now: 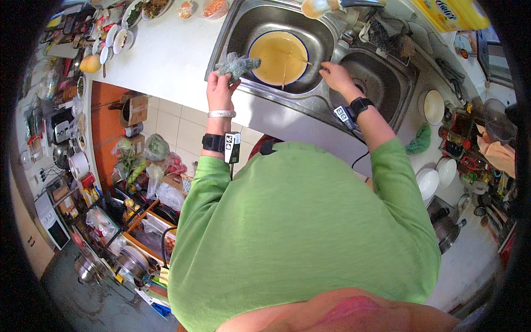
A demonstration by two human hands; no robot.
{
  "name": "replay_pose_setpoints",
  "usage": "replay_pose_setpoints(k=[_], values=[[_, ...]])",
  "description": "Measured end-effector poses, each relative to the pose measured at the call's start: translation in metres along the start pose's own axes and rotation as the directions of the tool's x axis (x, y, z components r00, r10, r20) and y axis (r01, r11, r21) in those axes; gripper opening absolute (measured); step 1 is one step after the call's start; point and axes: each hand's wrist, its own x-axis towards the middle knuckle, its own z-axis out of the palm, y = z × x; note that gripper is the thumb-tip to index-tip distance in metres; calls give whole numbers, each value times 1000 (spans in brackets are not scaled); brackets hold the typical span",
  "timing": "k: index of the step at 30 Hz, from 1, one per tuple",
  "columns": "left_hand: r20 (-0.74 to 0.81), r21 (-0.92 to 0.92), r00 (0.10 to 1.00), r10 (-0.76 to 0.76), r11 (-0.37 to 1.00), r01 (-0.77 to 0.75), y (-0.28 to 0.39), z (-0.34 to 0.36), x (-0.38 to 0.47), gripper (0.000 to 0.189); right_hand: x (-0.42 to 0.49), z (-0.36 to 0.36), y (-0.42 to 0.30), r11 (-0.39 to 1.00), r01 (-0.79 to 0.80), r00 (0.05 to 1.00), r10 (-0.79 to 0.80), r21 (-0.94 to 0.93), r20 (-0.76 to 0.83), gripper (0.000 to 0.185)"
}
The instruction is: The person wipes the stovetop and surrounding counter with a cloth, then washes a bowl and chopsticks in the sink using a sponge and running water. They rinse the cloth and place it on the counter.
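My left hand [220,89] holds a crumpled grey-blue cloth [237,66] over the front left rim of the steel double sink [265,88]. In the larger basin stands a blue-rimmed bowl [277,56] of yellowish liquid. Chopsticks or similar thin sticks [284,70] lie in it, one end reaching over the rim. My right hand [337,76] is over the divider between the two basins, right of the bowl, its fingers slightly bent. No object shows in it, though the inside of the palm is hidden.
The faucet [346,39] stands behind the divider. Dishes of food [135,14] sit at the back left of the counter. To the right are a pale bowl [434,107], a green cloth [420,140] and white bowls [427,182]. A cable hangs by my right wrist.
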Motion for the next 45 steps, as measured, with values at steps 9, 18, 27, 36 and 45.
replay_pose_setpoints(k=[9,18,27,36,45], values=[[171,-72,978,-116,989,130,-15,19,19,12,22,3,-12,916,-146,765,344,373,-544,28],[486,14,846,-218,970,242,-58,94,46,17,19,-45,-12,981,-182,760,187,72,-622,29],[564,-56,792,-234,946,319,-58,147,57,14,-19,-66,-76,949,-308,888,264,-61,-377,39],[665,-288,696,-271,766,574,-73,120,90,37,38,-42,-102,724,-175,918,364,667,-155,34],[-282,662,895,-345,605,442,-170,30,197,60,40,-46,-99,152,-144,875,481,978,54,24]])
